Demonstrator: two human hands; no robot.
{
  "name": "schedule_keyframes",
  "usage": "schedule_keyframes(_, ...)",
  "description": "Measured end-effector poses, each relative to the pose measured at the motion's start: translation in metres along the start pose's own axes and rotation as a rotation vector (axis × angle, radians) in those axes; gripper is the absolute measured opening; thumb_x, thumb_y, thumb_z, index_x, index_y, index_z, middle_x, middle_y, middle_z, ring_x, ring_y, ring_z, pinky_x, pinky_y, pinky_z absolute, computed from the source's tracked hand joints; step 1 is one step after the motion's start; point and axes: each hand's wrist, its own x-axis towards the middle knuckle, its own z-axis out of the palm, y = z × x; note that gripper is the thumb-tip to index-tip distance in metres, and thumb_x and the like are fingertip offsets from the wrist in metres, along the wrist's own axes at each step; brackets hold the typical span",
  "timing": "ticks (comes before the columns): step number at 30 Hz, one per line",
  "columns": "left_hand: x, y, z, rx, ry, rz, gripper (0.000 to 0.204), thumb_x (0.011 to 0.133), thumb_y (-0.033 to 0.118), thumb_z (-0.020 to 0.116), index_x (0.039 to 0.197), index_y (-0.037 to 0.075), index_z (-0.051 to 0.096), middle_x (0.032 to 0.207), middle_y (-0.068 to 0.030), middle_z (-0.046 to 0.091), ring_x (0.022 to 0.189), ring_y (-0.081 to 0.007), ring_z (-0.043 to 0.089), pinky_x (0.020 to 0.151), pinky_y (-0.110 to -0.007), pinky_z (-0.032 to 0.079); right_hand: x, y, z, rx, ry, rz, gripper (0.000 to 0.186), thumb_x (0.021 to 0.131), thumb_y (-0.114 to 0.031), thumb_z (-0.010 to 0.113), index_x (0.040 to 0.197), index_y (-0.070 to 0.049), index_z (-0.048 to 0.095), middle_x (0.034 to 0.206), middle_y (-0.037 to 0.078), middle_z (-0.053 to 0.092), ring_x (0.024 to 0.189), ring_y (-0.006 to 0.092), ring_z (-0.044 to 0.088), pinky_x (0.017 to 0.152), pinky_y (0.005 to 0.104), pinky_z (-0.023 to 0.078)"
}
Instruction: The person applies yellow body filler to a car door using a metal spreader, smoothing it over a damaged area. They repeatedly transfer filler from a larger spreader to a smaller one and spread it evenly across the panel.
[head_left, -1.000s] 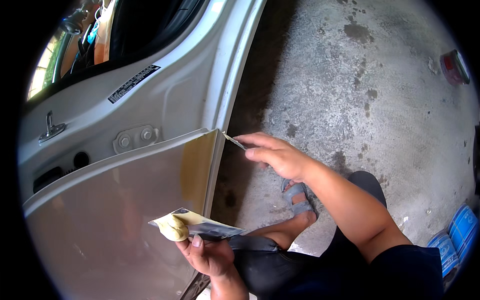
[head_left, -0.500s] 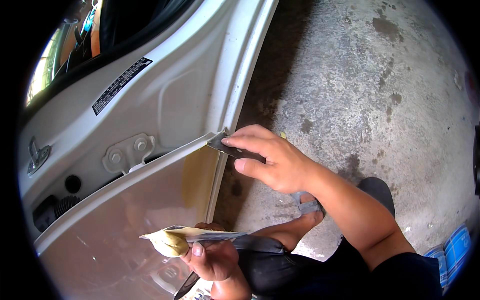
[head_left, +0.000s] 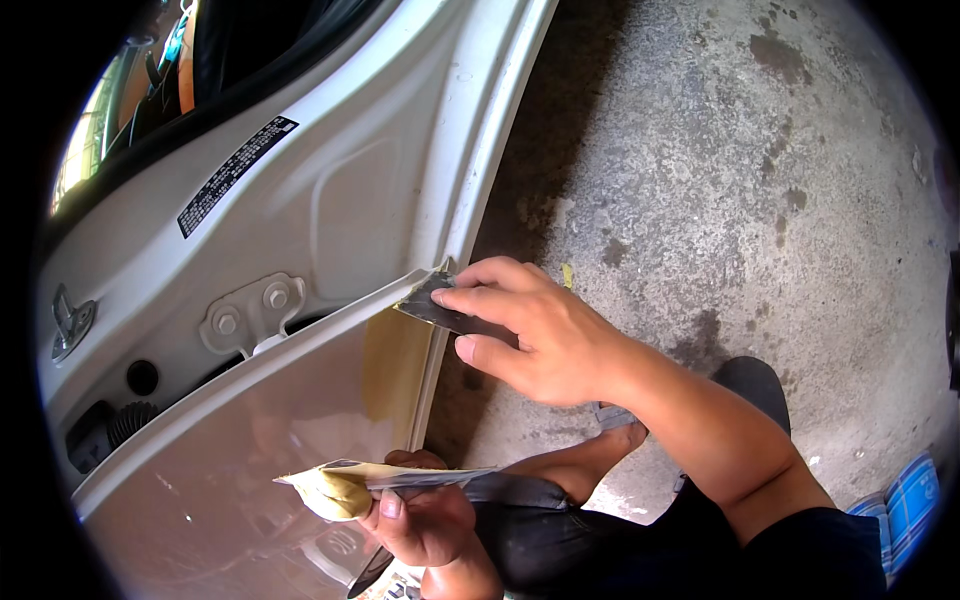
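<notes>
With fingers and thumb, my right hand (head_left: pixel 545 325) grips a thin dark putty spreader (head_left: pixel 428 303). Its edge, smeared with yellow, rests at the upper corner of a light-coloured car door (head_left: pixel 250 440). Below that corner, a yellowish band of putty (head_left: pixel 388 365) runs down the door's edge. Lower in the picture, my left hand (head_left: pixel 430 525) holds a thin flat board (head_left: pixel 425 472) from beneath, fingers curled round it. A thick lump of yellow putty (head_left: pixel 335 494) hangs on the board's left end.
A white car body (head_left: pixel 370 200) fills the upper left, with a bolted hinge bracket (head_left: pixel 250 310) and a dark label (head_left: pixel 238 177). Stained concrete floor (head_left: pixel 680 200) stretches to the right. My sandalled foot (head_left: pixel 622 418) and a blue checked cloth (head_left: pixel 912 510) are lower right.
My right hand and the spreader have shifted slightly left and down over the door corner. My left hand with the board has barely moved.
</notes>
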Motion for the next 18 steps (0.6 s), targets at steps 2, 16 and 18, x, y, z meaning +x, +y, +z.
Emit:
schedule_keyframes(2, 0.0, 0.0, 0.0, 0.014, 0.024, 0.006, 0.049, 0.089, 0.007, 0.046, 0.139, 0.007, 0.039, 0.102, -0.0039, 0.057, 0.076, -0.0152, 0.046, 0.064, -0.029, 0.038, -0.001, -0.001, 0.001, -0.004, 0.007, 0.019, 0.041, 0.088, -0.027, 0.061, 0.124, -0.007, 0.061, 0.126, 0.017, 0.054, 0.113, 0.0387, 0.052, 0.098, 0.0439, 0.044)
schedule_keyframes(16, -0.007, 0.004, 0.018, 0.03, 0.307, -0.054, 0.052, 0.092, 0.007, 0.046, 0.142, 0.006, 0.032, 0.123, -0.014, 0.055, 0.111, -0.0265, 0.056, 0.099, -0.043, 0.044, -0.032, -0.022, -0.028, 0.433, -0.114, -0.164, 0.048, 0.089, -0.025, 0.066, 0.127, 0.003, 0.056, 0.128, 0.02, 0.051, 0.115, 0.0302, 0.054, 0.097, 0.0374, 0.043)
schedule_keyframes(18, -0.008, 0.005, 0.02, 0.073, 0.253, -0.09, 0.052, 0.092, 0.005, 0.047, 0.142, 0.006, 0.032, 0.13, -0.0154, 0.052, 0.118, -0.0283, 0.054, 0.105, -0.045, 0.041, -0.043, -0.026, -0.031, 0.591, -0.343, -0.315, 0.052, 0.087, -0.028, 0.069, 0.126, 0.004, 0.057, 0.131, 0.02, 0.049, 0.116, 0.0298, 0.053, 0.098, 0.038, 0.043)
